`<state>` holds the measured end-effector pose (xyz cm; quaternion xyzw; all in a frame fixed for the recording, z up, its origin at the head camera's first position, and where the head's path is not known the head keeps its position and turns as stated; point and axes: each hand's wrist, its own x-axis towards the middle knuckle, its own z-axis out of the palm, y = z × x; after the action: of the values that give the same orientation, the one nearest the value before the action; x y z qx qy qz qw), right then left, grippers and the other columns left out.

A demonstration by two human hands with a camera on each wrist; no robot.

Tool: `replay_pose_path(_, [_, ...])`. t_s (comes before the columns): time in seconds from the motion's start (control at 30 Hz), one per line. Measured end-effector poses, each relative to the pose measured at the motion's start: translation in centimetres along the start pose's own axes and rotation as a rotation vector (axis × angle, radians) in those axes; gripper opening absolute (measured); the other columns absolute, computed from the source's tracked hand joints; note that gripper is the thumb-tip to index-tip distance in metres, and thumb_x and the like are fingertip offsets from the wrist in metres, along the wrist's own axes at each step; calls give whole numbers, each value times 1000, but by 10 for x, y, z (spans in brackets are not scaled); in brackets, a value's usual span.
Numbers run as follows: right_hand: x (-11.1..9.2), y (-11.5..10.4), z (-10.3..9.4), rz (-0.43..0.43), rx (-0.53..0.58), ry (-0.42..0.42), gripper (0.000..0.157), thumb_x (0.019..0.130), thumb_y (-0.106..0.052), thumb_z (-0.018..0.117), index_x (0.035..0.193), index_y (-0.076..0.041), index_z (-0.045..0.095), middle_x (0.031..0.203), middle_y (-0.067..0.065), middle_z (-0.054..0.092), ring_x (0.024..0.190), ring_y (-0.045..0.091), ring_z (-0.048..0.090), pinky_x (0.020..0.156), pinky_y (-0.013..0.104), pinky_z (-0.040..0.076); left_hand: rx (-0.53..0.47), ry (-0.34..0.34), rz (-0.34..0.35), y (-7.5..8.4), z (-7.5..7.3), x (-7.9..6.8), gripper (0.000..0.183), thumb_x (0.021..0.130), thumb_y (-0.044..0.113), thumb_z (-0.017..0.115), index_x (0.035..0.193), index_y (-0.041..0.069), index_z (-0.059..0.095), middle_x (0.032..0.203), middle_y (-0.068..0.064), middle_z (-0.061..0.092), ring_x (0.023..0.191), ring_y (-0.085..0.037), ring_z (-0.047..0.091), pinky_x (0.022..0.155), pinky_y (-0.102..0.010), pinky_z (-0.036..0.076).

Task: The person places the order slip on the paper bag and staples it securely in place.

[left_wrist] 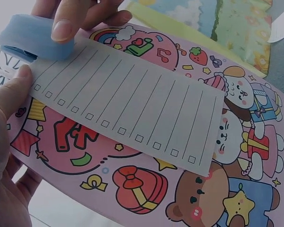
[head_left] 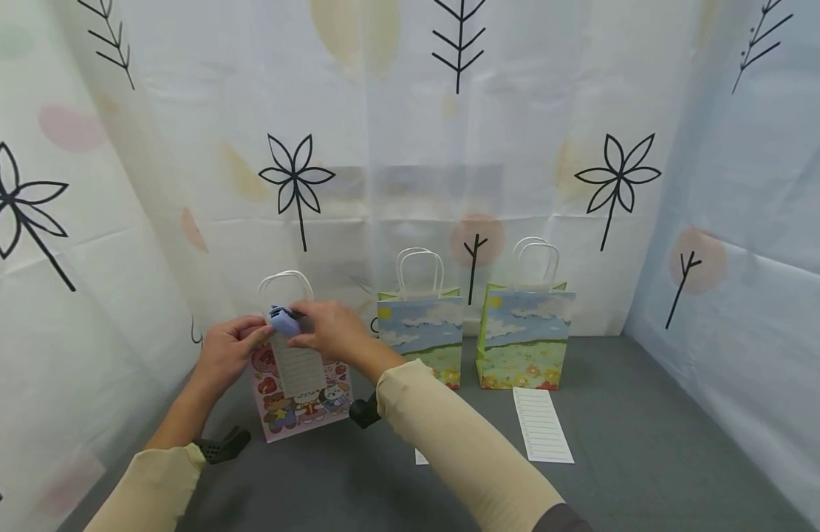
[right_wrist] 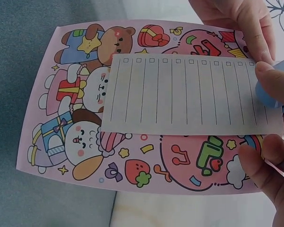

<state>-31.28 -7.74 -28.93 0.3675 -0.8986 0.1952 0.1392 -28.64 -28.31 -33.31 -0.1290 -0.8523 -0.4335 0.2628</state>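
A pink cartoon paper bag (head_left: 305, 408) stands at the left of the grey table (head_left: 649, 458). A lined paper slip (head_left: 297, 367) lies against its front, reaching up to the top edge. My right hand (head_left: 303, 326) grips a small blue stapler-like device (head_left: 284, 321) set over the top of the slip and the bag's edge. My left hand (head_left: 253, 336) pinches the bag's top edge and the slip just left of it. In the left wrist view the device (left_wrist: 32, 43) sits on the slip's (left_wrist: 128, 113) corner. The right wrist view shows the slip (right_wrist: 189, 94) across the bag (right_wrist: 80, 127).
Two sky-and-meadow paper bags (head_left: 421, 341) (head_left: 524, 341) stand upright to the right by the back curtain. Another lined slip (head_left: 541, 425) lies flat in front of the right one. A white corner of paper (head_left: 421, 458) shows under my right sleeve. Patterned curtains enclose three sides.
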Motion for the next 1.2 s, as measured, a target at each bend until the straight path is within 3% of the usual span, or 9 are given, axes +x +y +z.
replay_pose_path(0.37, [-1,-1,-1,12,-15,-22,53,85,-43,72,132,-23,56,112,-10,65,92,3,58,75,19,44,32,35,0,-2,5,0,27,95,19,66,105,-6,69,93,-20,71,67,-6,58,55,-21,46])
replay_pose_path(0.9, [1,-1,-2,-36,-110,-48,53,86,-44,72,129,-18,57,109,-8,66,89,3,58,75,18,45,-7,-30,38,0,2,-2,25,95,13,65,109,-8,67,97,-21,71,74,-3,61,60,-20,48])
replay_pose_path(1.2, [3,-5,-4,-37,-112,-106,46,88,-41,70,124,-18,54,103,-9,64,83,1,55,71,18,45,4,-18,24,3,0,-3,26,95,14,65,108,-7,67,95,-21,71,73,-5,60,60,-20,47])
